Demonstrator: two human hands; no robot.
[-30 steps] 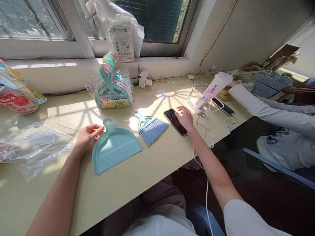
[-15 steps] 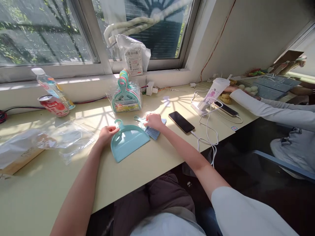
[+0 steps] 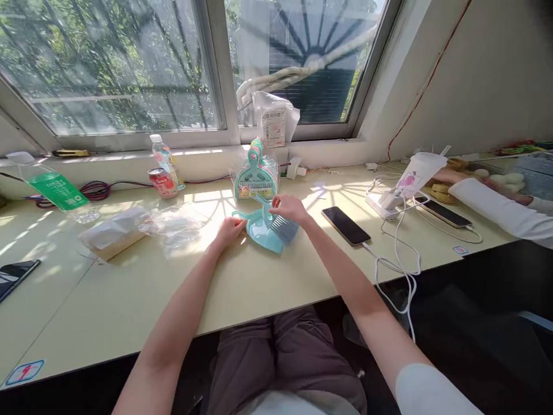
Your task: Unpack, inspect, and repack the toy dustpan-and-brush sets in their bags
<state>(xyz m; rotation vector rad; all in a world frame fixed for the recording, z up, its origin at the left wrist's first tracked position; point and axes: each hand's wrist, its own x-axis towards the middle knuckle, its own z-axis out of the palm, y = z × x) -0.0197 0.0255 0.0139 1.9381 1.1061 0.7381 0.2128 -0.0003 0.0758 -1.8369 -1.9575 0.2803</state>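
Clock: I centre it on the blue dustpan (image 3: 261, 235) in my head view, 12 toward the window.
Can, 10 o'clock: the red and pink can (image 3: 163, 183) carries pale lettering, too small for me to read.
Green label, 9 o'clock: a clear bottle (image 3: 60, 193) tilts, white characters on its green band; I can't make them out.
Packaged set, 12: teal handles in clear wrap (image 3: 257, 180), with a yellow printed strip below the bristles.
White bag, 12, beyond the set: a pouch (image 3: 275, 124) on the sill shows a printed panel with a barcode and fine text.
Sticker, 8: a blue-framed label (image 3: 25, 372) with a red mark, near the table edge.
Cup, between 2 and 3: a white cup (image 3: 417, 173) bears a pink figure.
Left hand: my left hand (image 3: 230, 231) has thumb and fingers pinched on the dustpan's edge by its handle.
Right hand: my right hand (image 3: 288, 208) pinches the small brush (image 3: 284, 228) at its handle end, fingers bunched, not spread.
Brush: it slants over the dustpan's right side; the bristles seem to touch the pan, though glare blurs the contact.
Phone, 3: a dark phone (image 3: 346, 226) lies flat, white cable plugged in.
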